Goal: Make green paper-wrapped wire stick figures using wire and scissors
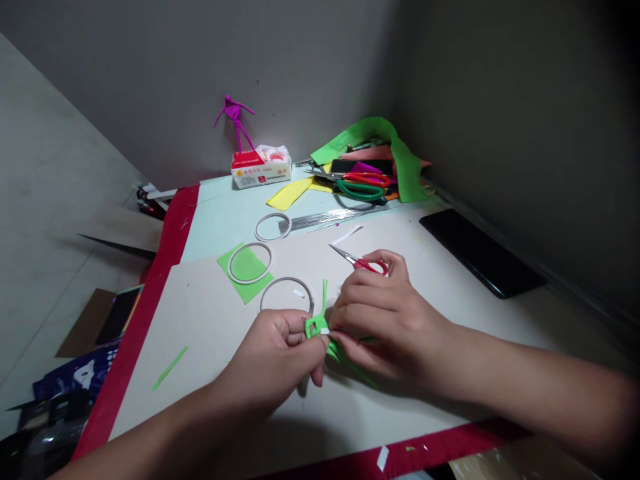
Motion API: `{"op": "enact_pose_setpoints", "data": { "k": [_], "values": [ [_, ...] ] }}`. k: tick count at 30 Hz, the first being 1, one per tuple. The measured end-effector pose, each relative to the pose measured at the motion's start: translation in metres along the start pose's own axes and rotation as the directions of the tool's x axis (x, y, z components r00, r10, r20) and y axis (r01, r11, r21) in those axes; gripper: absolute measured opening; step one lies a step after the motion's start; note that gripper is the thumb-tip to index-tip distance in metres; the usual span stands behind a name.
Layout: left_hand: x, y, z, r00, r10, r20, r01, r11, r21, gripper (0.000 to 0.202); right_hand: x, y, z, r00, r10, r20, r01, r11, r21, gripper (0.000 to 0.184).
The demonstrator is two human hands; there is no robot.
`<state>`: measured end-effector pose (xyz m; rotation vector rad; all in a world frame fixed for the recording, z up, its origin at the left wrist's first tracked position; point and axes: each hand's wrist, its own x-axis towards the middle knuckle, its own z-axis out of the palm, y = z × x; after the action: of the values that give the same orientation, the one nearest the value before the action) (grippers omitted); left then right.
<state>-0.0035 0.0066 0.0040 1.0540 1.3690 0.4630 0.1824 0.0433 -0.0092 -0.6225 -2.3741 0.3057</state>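
My left hand [270,360] pinches a thin wire ring [286,279] at its lower edge, where a bright green paper strip [317,327] is wrapped around the wire. My right hand [385,320] grips the strip close to that spot, and its loose end trails down past the fingers. Small red-handled scissors [363,263] stay tucked in my right hand, with their blades pointing away to the left. Just behind the hands, a white-wrapped ring [250,263] lies on a green paper square [245,283]. Another white ring [273,227] lies farther back.
A cream board [200,333] with a red border covers the desk. A loose green strip [170,368] lies on it. Behind are a wire bundle [325,218], a tissue packet [261,167], a magenta wire figure [234,117], and a pile of scissors and paper [365,170]. A black phone [480,253] lies right.
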Motion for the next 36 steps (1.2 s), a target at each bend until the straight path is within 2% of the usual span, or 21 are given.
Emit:
{"op": "enact_pose_setpoints", "data": {
  "k": [8, 15, 21, 26, 31, 36],
  "values": [
    [0.0, 0.001, 0.001, 1.0, 0.006, -0.013, -0.006, 1.0, 0.004, 0.024, 0.0, -0.001, 0.003, 1.0, 0.01, -0.017, -0.01, 1.0, -0.006, 0.009],
    [0.0, 0.0, 0.003, 0.999, -0.007, -0.032, 0.007, 1.0, 0.004, 0.023, 0.001, -0.001, 0.0, 0.997, 0.059, 0.055, -0.062, 0.997, 0.048, 0.011],
    [-0.001, 0.0, 0.002, 0.998, -0.003, -0.055, 0.004, 1.0, 0.013, 0.022, 0.001, -0.002, -0.001, 0.996, 0.073, 0.051, -0.076, 0.995, 0.06, 0.01],
    [-0.001, 0.001, 0.004, 0.998, -0.005, -0.06, 0.006, 1.0, 0.005, 0.022, 0.0, -0.001, 0.003, 0.998, 0.04, 0.041, -0.04, 0.999, 0.015, 0.013],
    [-0.001, 0.003, 0.006, 0.999, -0.032, 0.002, 0.032, 0.999, -0.016, 0.021, 0.003, -0.001, 0.004, 1.0, 0.01, -0.01, -0.011, 0.996, -0.083, 0.018],
    [-0.002, 0.004, 0.005, 1.0, -0.019, 0.009, 0.02, 0.999, -0.028, 0.022, 0.005, -0.001, -0.009, 0.995, 0.0, 0.098, -0.002, 1.0, 0.024, 0.011]
  ]
}}
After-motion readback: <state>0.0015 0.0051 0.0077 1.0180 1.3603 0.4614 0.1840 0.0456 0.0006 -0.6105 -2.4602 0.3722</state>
